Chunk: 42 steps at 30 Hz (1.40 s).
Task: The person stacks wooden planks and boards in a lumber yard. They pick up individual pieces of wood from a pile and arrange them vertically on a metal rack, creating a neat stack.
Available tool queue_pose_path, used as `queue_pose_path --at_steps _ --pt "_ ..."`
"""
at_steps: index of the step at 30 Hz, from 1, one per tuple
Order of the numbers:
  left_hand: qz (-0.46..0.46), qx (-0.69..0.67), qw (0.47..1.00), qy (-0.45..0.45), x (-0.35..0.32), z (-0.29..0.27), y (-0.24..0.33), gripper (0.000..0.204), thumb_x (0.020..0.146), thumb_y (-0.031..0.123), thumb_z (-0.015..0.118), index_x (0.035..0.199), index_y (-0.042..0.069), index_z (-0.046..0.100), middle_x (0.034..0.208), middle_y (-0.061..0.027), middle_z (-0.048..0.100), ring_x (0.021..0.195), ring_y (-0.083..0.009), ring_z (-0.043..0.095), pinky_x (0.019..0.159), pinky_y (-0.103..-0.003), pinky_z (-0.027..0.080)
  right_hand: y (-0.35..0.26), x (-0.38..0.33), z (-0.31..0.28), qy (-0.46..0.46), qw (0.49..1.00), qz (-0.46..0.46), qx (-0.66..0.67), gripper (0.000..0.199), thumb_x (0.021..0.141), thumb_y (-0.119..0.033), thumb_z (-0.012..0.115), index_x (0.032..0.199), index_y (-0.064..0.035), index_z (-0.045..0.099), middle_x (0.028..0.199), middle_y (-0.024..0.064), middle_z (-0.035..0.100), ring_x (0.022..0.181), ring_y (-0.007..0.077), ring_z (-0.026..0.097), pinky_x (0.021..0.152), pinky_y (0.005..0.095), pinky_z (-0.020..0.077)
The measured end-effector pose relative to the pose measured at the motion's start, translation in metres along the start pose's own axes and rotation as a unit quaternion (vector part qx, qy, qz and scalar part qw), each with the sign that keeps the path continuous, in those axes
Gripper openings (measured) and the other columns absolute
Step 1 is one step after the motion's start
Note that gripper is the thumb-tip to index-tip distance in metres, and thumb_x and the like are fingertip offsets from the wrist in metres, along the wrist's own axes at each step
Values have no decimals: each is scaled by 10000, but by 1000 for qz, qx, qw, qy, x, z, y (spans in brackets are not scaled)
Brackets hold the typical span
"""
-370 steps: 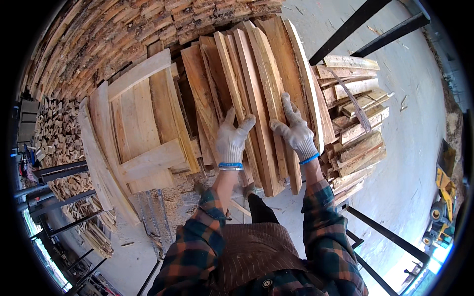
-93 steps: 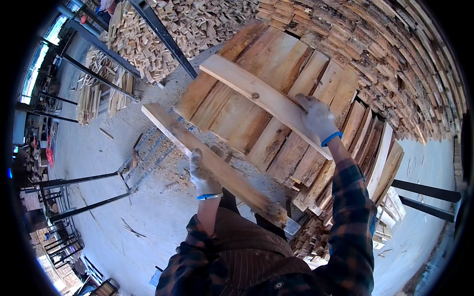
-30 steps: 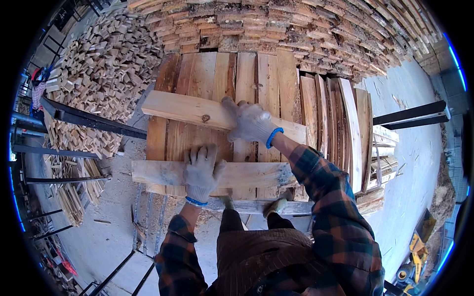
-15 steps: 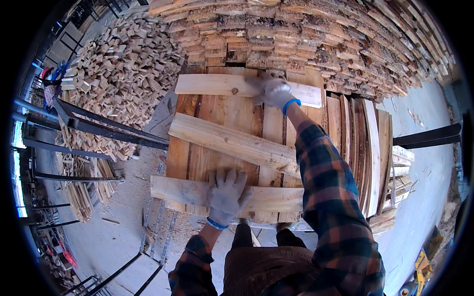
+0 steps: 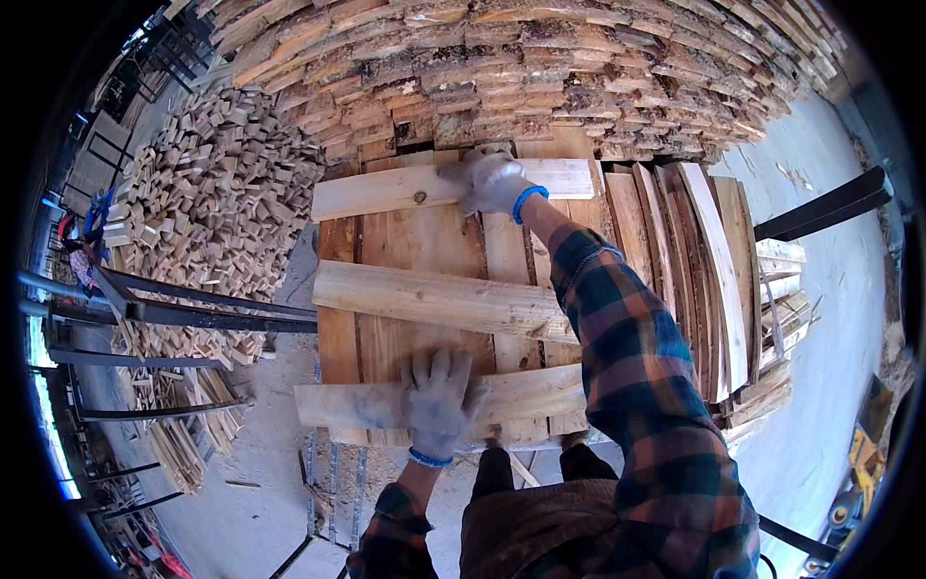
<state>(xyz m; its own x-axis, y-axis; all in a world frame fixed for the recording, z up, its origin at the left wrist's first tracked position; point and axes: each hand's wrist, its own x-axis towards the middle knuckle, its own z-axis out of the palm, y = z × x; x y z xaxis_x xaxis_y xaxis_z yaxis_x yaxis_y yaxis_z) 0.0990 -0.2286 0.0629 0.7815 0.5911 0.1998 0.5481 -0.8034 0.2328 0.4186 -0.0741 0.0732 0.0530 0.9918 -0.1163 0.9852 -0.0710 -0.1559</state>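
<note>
Three pale wooden planks lie crosswise on a bed of lengthwise boards (image 5: 424, 251). My left hand (image 5: 439, 394), in a grey work glove, presses flat with fingers spread on the near crosswise plank (image 5: 531, 391). My right hand (image 5: 494, 181), also gloved, reaches far forward and rests on the far crosswise plank (image 5: 386, 190), fingers curled over its edge. The middle crosswise plank (image 5: 434, 299) lies untouched between them, slightly slanted.
A tall stack of rough bark-edged slabs (image 5: 540, 77) rises behind the boards. A heap of short wood offcuts (image 5: 212, 193) lies at left, beside dark metal rails (image 5: 193, 309). More planks (image 5: 714, 261) lean at right above a concrete floor (image 5: 830, 318).
My right hand has pushed the far plank a little further away and squared it across the boards. My left hand has stayed on the near plank.
</note>
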Motion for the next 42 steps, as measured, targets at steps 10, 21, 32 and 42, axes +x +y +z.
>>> queue_pose_path --at_steps 10,21,32,42 --pt "23 9 1000 2 -17 30 -20 539 888 477 557 1242 72 589 1248 -181 540 1188 -438 459 1009 -573 359 -94 -161 36 138 982 -121 47 753 613 -348 780 1302 -160 541 1067 194 652 853 369 657 714 459 542" --pt "203 -39 972 -109 -12 3 1 795 827 590 582 1400 47 481 1208 -235 566 1136 -478 484 976 -566 402 -86 -230 -40 117 950 144 252 612 617 -345 785 1148 -86 626 952 202 675 924 379 660 746 465 549" --pt "-194 -399 896 -4 14 -3 82 723 874 441 679 1412 16 451 1342 -248 520 1099 -339 594 895 -412 526 52 -394 -43 93 910 310 259 696 935 -380 600 1481 -58 312 977 140 597 782 242 602 616 357 559" --pt "-350 62 934 26 95 66 158 886 733 517 762 1447 147 391 1321 -300 480 1103 -458 577 861 -502 521 214 -500 25 -23 896 423 132 779 761 -440 770 1353 -65 429 1139 254 629 1045 412 623 871 483 522"
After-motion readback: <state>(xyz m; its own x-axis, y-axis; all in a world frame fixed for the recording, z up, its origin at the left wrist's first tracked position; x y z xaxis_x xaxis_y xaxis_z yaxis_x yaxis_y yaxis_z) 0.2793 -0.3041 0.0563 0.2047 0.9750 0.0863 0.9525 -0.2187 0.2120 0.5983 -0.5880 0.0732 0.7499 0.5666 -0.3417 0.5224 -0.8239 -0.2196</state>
